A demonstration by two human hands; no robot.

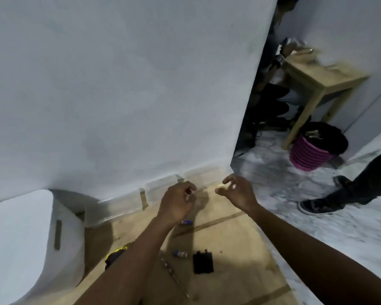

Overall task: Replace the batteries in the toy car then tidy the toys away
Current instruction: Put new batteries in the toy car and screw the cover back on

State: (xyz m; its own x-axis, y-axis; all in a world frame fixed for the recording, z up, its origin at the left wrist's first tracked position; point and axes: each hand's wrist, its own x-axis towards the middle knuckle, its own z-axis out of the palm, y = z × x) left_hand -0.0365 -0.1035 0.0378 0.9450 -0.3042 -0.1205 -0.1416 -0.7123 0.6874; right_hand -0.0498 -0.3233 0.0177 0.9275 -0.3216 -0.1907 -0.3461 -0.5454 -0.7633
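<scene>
Two batteries [186, 222] and a black cover [203, 262] lie on the cardboard surface [229, 238], suggesting mid-swap; left hand [177, 203] curled, right hand [234, 191] half-open, contents indiscernible; next, seat cells.

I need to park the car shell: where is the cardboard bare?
Bare cardboard lies right of the black cover, toward the marble floor, and beyond the far battery up to the wall. It is crowded around the near battery, the screwdriver and the toy car.
</scene>
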